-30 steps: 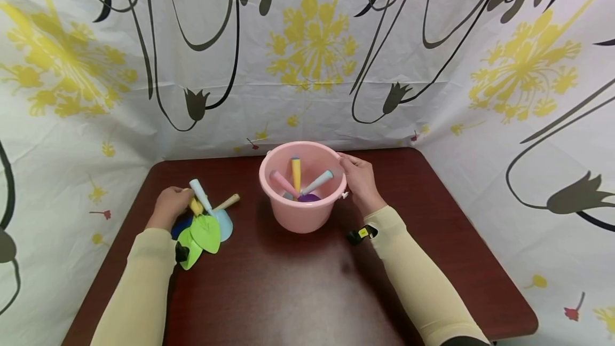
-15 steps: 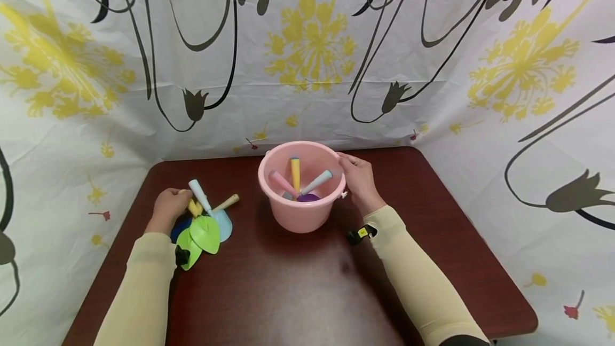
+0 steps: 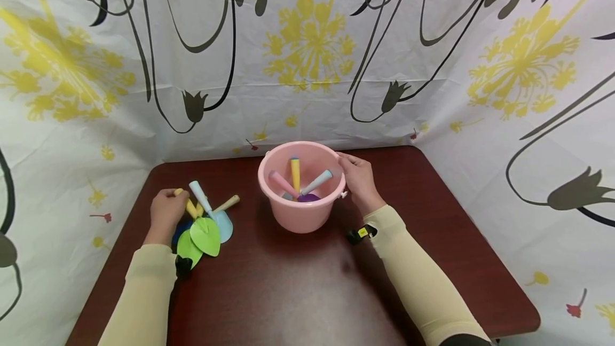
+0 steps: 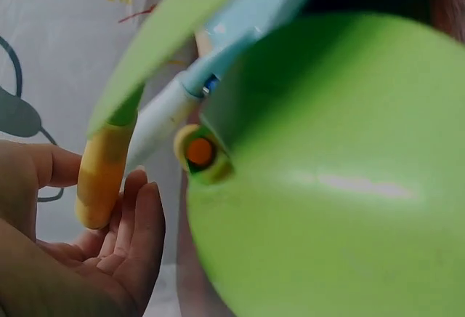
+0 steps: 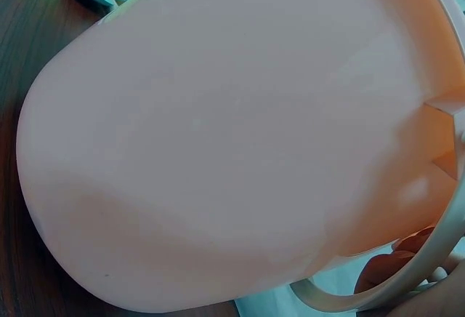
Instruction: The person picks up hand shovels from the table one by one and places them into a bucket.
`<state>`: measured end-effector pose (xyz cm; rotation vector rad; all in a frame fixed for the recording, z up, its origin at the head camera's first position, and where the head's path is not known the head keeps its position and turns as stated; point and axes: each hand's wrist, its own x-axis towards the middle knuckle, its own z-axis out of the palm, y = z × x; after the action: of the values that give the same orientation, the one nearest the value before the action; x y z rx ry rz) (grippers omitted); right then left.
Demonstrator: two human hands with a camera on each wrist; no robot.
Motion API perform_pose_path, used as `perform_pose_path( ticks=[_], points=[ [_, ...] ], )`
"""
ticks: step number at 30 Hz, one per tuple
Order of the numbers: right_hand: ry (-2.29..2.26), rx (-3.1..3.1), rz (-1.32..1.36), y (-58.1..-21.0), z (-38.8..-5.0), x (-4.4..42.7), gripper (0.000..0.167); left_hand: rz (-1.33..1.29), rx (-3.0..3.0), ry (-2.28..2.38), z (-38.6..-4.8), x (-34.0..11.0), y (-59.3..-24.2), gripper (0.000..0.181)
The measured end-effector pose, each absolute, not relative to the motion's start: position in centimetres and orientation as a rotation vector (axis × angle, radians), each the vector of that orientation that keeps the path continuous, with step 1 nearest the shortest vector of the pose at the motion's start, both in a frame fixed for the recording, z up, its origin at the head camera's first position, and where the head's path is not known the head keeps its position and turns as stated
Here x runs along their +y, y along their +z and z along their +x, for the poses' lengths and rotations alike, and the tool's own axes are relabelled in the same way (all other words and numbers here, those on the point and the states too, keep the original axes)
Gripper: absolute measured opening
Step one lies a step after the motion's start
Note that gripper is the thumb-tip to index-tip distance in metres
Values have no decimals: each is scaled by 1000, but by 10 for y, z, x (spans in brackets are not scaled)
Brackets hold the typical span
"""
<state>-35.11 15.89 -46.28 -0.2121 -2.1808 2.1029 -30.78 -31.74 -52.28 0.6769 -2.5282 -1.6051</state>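
1 green shovel (image 4: 167, 33) slants rightward and nearer from the left hand (image 3: 165, 212), which pinches its yellow handle (image 4: 105, 171); the pink bucket (image 3: 300, 218), rim held by the right hand (image 3: 359, 180), stands well to the right.

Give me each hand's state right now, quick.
Left hand: holding a green, leaf-shaped plastic shovel by its yellow handle.
Right hand: holding a round pink plastic bucket.
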Motion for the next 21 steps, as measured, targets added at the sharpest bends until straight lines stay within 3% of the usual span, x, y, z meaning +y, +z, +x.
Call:
perform_pose_path(
  ticks=[8, 21],
  points=[
    [2095, -2179, -203, -465, -352, 159, 34, 615, -2375, -1752, -301, -312, -513, 65],
    [2098, -2169, -184, -465, -352, 159, 34, 417, -2191, -1908, -290, -297, -504, 38]
  ],
)
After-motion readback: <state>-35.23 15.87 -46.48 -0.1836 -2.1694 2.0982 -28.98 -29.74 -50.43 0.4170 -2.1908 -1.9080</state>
